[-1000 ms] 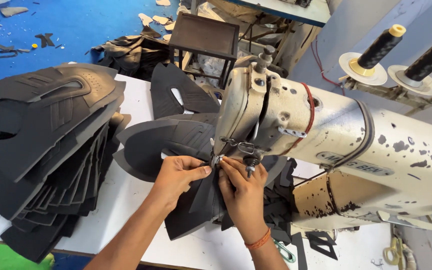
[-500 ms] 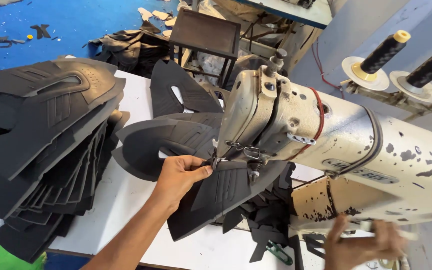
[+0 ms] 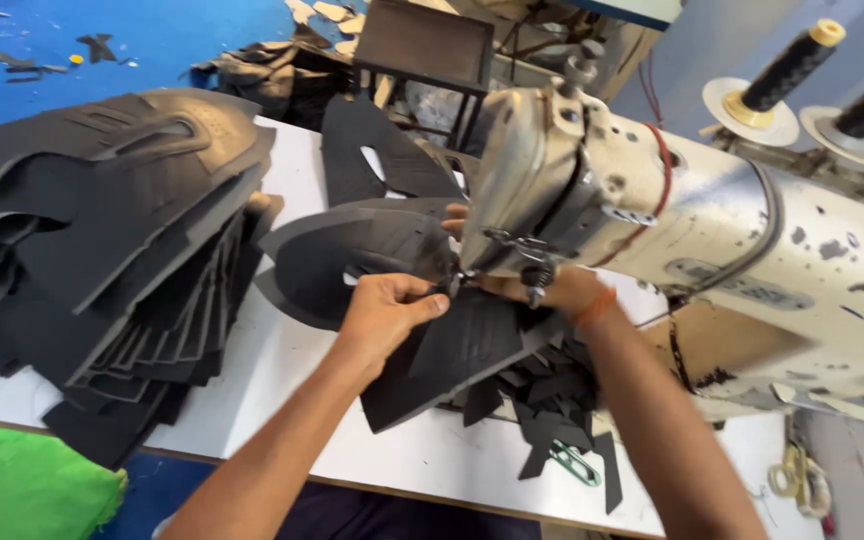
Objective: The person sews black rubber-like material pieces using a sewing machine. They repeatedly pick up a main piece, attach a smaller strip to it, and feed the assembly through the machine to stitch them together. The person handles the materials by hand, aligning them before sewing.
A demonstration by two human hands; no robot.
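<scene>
A curved black shoe-upper piece [image 3: 352, 250] lies under the needle of a cream industrial sewing machine [image 3: 712, 230]. My left hand [image 3: 387, 310] pinches this piece at its near edge, right beside the needle [image 3: 464, 278]. My right hand [image 3: 557, 290], with an orange band at the wrist, passes under the machine head. Its fingertips [image 3: 457, 215] show on the far side, resting on the same piece. The machine head hides most of that hand. A flat ribbed black part [image 3: 462, 350] hangs toward me below the needle.
A tall stack of black cut pieces [image 3: 102, 230] fills the left of the white table [image 3: 282, 370]. Black scraps [image 3: 552, 400] and green-handled scissors [image 3: 577, 463] lie under the machine arm. Two black thread spools [image 3: 792, 65] stand at the back right. Green cloth [image 3: 22, 490] sits at lower left.
My right hand, which had dropped to the lower right beside the machine, has come back up under the machine head to the piece. My left hand has kept its grip.
</scene>
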